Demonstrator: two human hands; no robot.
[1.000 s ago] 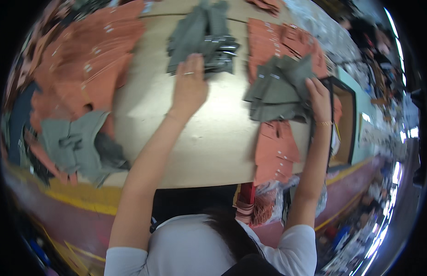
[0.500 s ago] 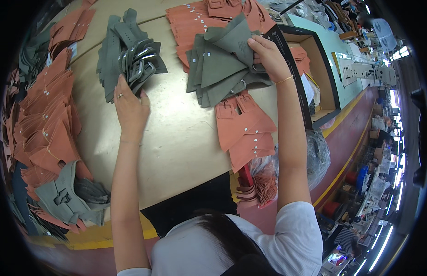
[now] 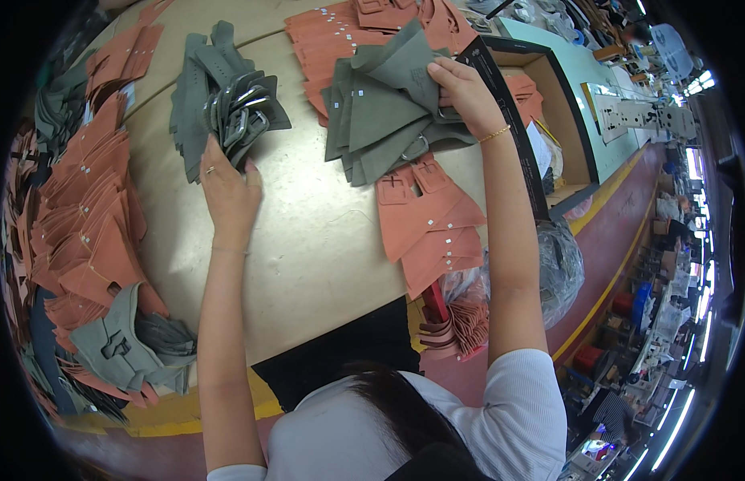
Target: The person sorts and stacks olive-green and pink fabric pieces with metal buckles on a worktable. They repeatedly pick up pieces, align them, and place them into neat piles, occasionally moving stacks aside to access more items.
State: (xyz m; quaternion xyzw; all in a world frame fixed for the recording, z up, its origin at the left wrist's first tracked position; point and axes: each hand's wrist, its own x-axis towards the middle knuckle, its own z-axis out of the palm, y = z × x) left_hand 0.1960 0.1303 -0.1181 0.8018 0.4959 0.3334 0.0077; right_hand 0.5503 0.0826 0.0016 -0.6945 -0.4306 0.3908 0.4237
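Here, in the head view, the left hand [image 3: 228, 186] is pressing released fingers on the grey buckled straps [image 3: 228, 108] toward the worktop's [image 3: 324, 248] far left. The right hand [image 3: 462, 94], arm outstretched, is gripping the grey suede stack [image 3: 380, 112] near the far right edge. Squaring that stack probably needs an even pinch, so no layer is slipping.

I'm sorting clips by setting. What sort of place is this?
Probably a leather-goods or footwear workshop: stacks of cut orange pieces and grey pieces cover a worktable, with a pile of grey buckled straps.
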